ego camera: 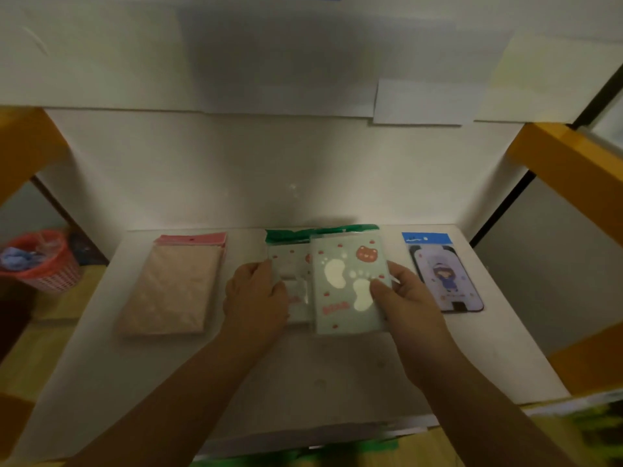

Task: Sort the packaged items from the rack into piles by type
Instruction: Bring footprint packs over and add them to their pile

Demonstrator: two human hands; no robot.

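On the white shelf (303,372) lie three groups of packets. At the left is a beige packet with a pink header (172,284). In the middle is a pile of mint-green packets with green headers (290,251). My right hand (408,298) grips the top mint-green packet with footprints and a bear (344,274), thumb on its face, held a little right of the pile. My left hand (256,298) rests on the pile's left side, fingers curled over its edge. At the right lies a purple packet with a cartoon figure and blue header (441,274).
Orange rack posts (573,170) stand at both sides, with a white wall behind the shelf. A red mesh basket (43,264) sits low at the far left beyond the rack. Bare shelf surface lies in front of the packets.
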